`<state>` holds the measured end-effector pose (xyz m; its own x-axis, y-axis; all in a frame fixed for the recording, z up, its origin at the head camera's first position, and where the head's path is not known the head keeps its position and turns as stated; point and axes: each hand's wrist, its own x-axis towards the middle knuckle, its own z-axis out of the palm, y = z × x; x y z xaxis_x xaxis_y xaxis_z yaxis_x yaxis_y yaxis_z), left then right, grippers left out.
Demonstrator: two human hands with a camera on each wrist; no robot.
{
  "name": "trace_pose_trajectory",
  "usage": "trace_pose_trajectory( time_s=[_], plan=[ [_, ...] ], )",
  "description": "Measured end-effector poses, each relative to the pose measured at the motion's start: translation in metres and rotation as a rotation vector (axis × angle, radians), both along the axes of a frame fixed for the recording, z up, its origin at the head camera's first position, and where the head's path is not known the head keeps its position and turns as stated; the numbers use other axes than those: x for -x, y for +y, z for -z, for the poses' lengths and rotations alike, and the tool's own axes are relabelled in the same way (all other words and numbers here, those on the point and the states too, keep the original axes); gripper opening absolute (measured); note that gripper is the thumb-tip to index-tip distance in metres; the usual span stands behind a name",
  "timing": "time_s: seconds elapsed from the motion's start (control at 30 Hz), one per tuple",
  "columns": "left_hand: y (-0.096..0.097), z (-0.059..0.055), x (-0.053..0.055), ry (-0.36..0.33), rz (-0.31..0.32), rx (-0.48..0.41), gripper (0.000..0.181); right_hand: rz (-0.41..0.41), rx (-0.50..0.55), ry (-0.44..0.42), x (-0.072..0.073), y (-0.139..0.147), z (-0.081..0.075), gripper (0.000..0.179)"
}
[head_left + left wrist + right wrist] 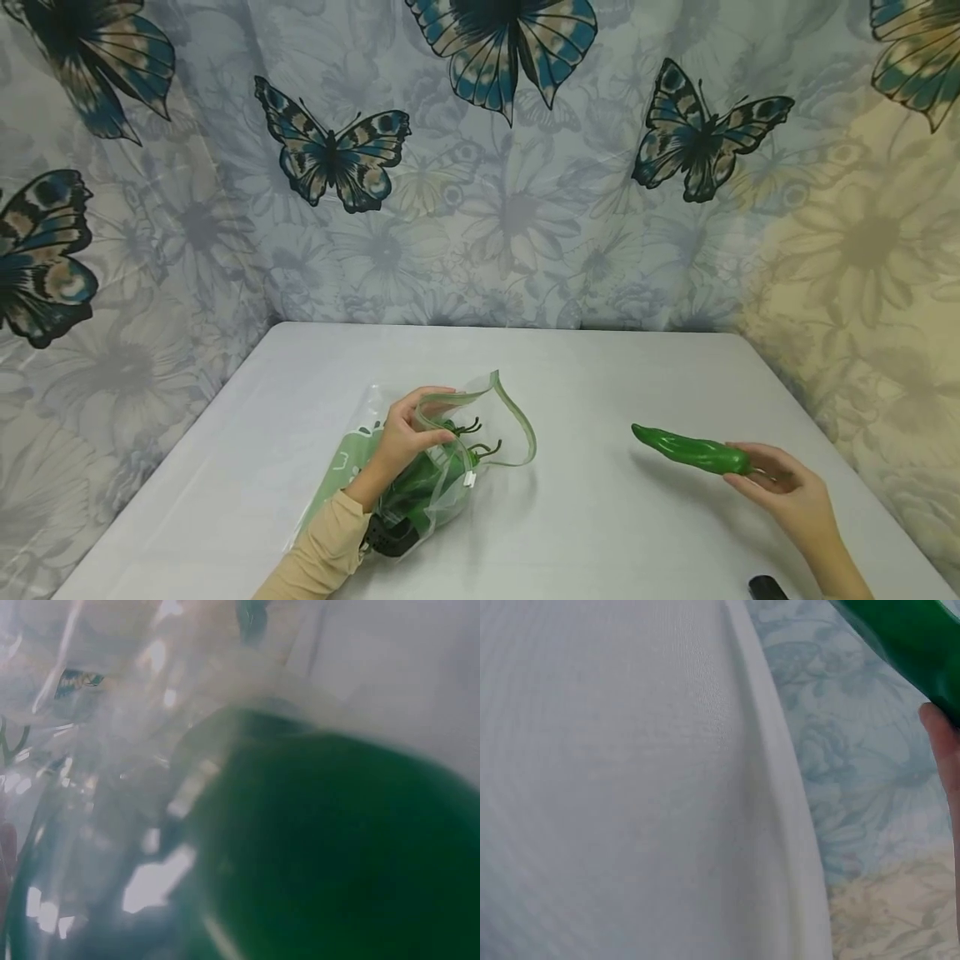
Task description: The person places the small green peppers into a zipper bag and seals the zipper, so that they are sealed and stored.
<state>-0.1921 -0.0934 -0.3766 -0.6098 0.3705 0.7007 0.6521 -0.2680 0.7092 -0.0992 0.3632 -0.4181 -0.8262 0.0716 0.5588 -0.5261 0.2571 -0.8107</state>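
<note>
In the head view my left hand (pixel 405 433) grips the rim of a clear zip bag (pixel 341 467) with a green printed side. The bag lies tilted on the table, its mouth spread toward the right. Long green peppers (pixel 423 483) with dark stems are inside it, their number unclear through the plastic. Off to the right, my right hand (pixel 791 492) pinches another green pepper (pixel 690 448) by its thick end, tip pointing left, above its shadow on the table. Shiny plastic and a blurred green pepper (pixel 345 847) fill much of the left wrist view.
A white table (pixel 585 392) lies under both hands. Behind it hangs a cloth (pixel 517 233) printed with butterflies and flowers. The table's edge (pixel 780 772) crosses the right wrist view. Black wrist devices show at the left wrist (pixel 392 537) and near the right forearm (pixel 767 587).
</note>
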Motion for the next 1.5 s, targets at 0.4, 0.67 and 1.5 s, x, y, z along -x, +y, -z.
trace_pose_trajectory(
  time_s=[0.4, 0.67, 1.5],
  plan=[
    [-0.001, 0.001, -0.002, -0.004, -0.034, 0.015, 0.057, -0.032, 0.186, -0.034, 0.003, -0.002, 0.001, 0.047],
    [-0.001, 0.0, 0.0, -0.003, -0.017, -0.005, 0.054, -0.024, 0.247, -0.057, 0.004, -0.01, -0.012, 0.051],
    [0.0, 0.002, 0.002, 0.021, 0.005, -0.016, 0.051, -0.115, 0.118, -0.095, 0.056, 0.002, 0.021, 0.053]
  ],
)
